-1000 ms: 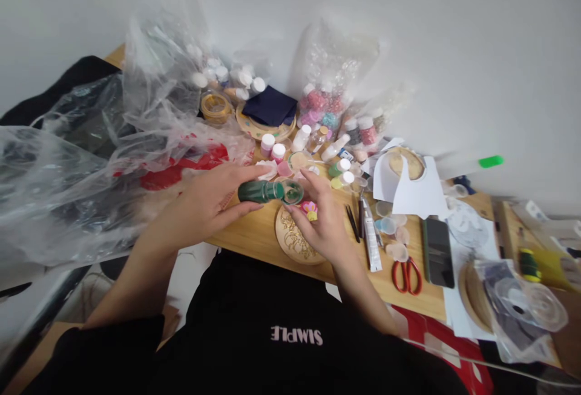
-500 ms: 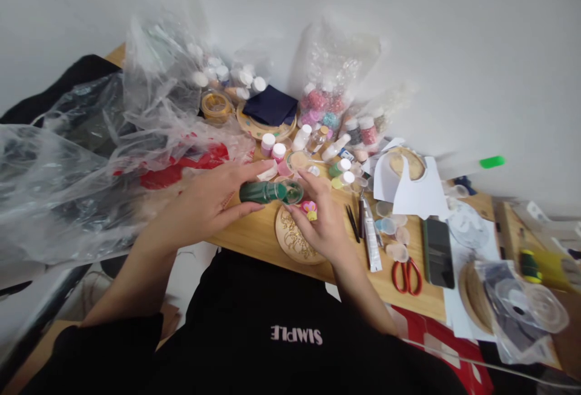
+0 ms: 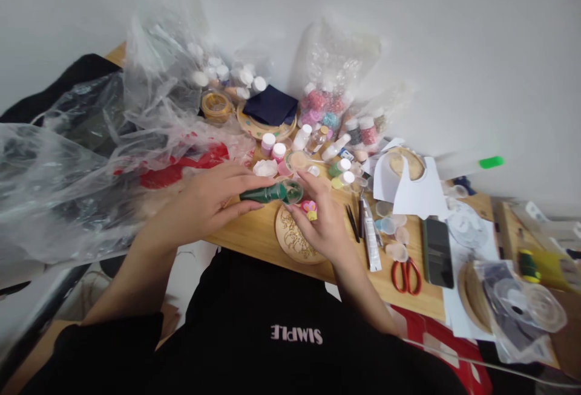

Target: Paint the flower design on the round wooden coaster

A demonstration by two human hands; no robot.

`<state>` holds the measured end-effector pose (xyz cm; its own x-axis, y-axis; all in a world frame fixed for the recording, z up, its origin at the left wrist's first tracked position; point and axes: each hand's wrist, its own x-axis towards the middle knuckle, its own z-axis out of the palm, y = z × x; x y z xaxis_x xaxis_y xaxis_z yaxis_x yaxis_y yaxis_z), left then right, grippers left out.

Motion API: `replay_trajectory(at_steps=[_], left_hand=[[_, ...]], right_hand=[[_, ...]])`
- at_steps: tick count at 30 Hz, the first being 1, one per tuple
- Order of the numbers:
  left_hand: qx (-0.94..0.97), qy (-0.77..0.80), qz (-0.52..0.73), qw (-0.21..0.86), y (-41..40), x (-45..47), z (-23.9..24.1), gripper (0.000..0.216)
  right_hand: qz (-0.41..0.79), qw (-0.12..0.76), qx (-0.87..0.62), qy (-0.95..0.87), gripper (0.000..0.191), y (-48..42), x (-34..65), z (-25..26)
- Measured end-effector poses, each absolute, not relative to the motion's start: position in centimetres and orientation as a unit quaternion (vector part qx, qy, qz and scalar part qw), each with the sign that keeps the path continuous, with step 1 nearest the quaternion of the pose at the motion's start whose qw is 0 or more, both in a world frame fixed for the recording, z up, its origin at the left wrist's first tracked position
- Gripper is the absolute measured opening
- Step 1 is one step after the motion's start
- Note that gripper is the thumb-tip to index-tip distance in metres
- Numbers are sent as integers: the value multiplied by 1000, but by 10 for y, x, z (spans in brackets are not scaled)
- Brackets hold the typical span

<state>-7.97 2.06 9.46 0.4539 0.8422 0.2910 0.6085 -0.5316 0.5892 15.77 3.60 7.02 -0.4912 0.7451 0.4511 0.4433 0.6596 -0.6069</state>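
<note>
My left hand [image 3: 206, 201] is closed round a dark green bottle [image 3: 263, 193], which lies tipped on its side with its mouth toward a small clear cup [image 3: 293, 191]. My right hand [image 3: 320, 219] pinches that cup with thumb and fingers, just above a round wooden disc [image 3: 295, 241] with carved scrollwork. A small pink and yellow flower piece [image 3: 309, 207] shows between my right fingers, over the disc. Both hands hover over the near edge of the wooden table [image 3: 254, 235].
Crumpled clear plastic bags [image 3: 91, 153] fill the left. Several small paint jars [image 3: 318, 141] and a navy cloth [image 3: 271, 106] crowd the back. To the right lie a glue tube [image 3: 370, 235], red scissors [image 3: 407, 275], a black phone [image 3: 438, 251] and white paper cut-outs [image 3: 420, 192].
My left hand has tilted the green bottle a little further, its mouth lower toward the cup. A white piece behind my left fingers is now uncovered. My right hand has stayed put.
</note>
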Motion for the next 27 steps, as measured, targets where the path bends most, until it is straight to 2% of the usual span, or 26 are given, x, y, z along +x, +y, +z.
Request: replay_trajectory(at_steps=[4,8,12,15,19,23,27], left_hand=[[815,452,306,193,21,-80,96,54],[831,436,282,199,20,-79,97,41],[811,455,311,198,19,-79,97,53],[830,432,290,203,20,-79,97,39],[816,451,300,203,20,-80,96,51],[836,426,285,195,20,-80,96,38],[814,446,314,202,20,-79,95,51]], right_hand=[[209,369,-354,-834,60,36,157,71],[214,370,-352,-833,60,36,157,70],[223,371,-352,-830,60,36,158,69],[215,370,-351,-833,60,36,158,70],[213,370,-353,-832,59,36,158,71],[218,361,-348,-838,58,36,158,71],[223,363,-355,-832,58,35,158,70]])
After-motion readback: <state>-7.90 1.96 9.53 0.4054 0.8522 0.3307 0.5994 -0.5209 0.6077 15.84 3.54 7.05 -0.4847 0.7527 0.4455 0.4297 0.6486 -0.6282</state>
